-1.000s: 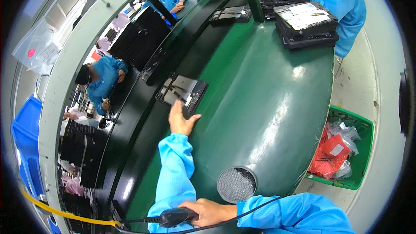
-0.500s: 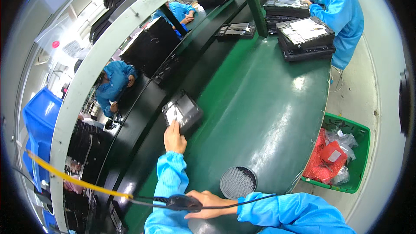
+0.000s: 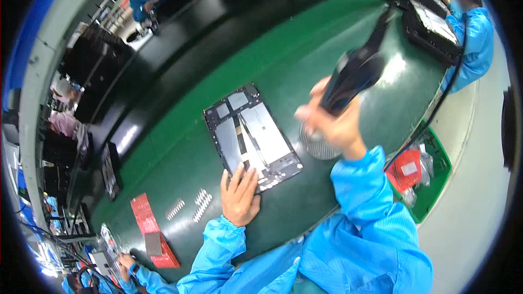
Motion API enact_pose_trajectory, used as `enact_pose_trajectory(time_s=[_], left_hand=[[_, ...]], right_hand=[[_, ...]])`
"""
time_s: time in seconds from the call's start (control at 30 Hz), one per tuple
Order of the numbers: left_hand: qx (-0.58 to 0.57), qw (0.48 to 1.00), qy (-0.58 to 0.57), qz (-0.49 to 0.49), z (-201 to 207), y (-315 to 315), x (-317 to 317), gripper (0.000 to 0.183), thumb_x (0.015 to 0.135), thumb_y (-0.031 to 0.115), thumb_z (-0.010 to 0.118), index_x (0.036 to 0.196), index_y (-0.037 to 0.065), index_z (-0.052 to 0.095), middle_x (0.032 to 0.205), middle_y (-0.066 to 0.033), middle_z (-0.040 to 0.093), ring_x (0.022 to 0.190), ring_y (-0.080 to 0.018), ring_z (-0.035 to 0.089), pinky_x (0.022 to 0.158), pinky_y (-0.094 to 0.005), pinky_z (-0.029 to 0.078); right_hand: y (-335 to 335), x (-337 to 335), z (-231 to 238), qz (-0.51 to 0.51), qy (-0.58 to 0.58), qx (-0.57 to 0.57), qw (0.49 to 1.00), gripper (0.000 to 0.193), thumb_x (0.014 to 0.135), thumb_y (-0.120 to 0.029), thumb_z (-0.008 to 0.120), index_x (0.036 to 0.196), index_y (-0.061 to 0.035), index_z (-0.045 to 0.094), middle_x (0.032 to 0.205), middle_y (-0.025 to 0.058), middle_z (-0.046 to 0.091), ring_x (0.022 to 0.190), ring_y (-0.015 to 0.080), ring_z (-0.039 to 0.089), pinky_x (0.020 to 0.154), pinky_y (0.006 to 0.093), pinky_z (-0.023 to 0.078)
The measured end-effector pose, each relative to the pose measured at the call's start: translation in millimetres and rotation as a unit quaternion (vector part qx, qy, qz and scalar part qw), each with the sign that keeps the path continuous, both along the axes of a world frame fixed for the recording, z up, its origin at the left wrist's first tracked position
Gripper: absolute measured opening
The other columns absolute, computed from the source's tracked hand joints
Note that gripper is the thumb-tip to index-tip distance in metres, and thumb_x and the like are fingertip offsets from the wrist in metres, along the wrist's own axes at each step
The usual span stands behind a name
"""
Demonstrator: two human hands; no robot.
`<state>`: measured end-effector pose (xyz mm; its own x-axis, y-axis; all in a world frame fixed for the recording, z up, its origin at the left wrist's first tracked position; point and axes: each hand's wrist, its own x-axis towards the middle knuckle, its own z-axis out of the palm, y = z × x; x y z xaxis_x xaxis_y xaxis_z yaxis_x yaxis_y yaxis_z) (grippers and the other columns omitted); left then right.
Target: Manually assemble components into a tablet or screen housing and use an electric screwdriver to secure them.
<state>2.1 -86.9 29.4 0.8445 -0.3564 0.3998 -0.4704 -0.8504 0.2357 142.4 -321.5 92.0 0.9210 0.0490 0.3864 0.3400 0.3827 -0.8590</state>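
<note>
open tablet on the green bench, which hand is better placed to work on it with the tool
Right, probably. The right hand already holds the black powered tool, raised just right of the open tablet. The left hand lies flat on the tablet's near edge, steadying it, with no tool.

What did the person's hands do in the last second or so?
The left hand pulled the flat opened device from the black belt across the green table toward the body, and now rests on its near edge. The right hand lifted the black corded tool from low by the body up above the round mesh dish. The grip on the tool did not change.
</note>
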Motion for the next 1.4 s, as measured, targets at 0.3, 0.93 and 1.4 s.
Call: enact_pose_trajectory(time_s=[0.3,0.93,1.4], left_hand=[[-0.241,0.966,0.089,-0.009,-12,-3,-51,0.079,0.071,0.019,0.077,0.139,0.006,0.039,0.141,-0.0199,0.041,0.132,-0.0416,0.034,0.108,-0.0593,0.015],[-0.428,0.884,-0.002,0.19,-25,-18,11,0.039,0.089,-0.005,0.042,0.127,-0.008,0.046,0.133,-0.0225,0.047,0.129,-0.0297,0.041,0.111,-0.0434,0.024],[-0.54,0.804,0.004,0.251,-22,19,-28,0.017,0.091,0.0,0.054,0.107,-0.006,0.058,0.111,-0.0194,0.063,0.102,-0.0247,0.062,0.088,-0.0328,0.05]], right_hand=[[-16,32,-23,-0.105,-0.025,-0.013,0.994,0.031,0.074,0.004,0.074,0.096,0.0021,0.053,0.063,0.0031,0.057,0.047,0.0111,0.055,0.043,0.0231,0.044],[-2,46,-34,-0.113,-0.006,-0.086,0.99,0.032,0.074,0.005,0.072,0.099,0.0027,0.051,0.064,0.0039,0.058,0.048,0.0118,0.056,0.045,0.0239,0.043],[4,39,-38,-0.108,-0.024,-0.098,0.989,0.03,0.074,0.005,0.072,0.097,0.0011,0.052,0.064,0.0038,0.058,0.048,0.0115,0.056,0.045,0.0228,0.042]])
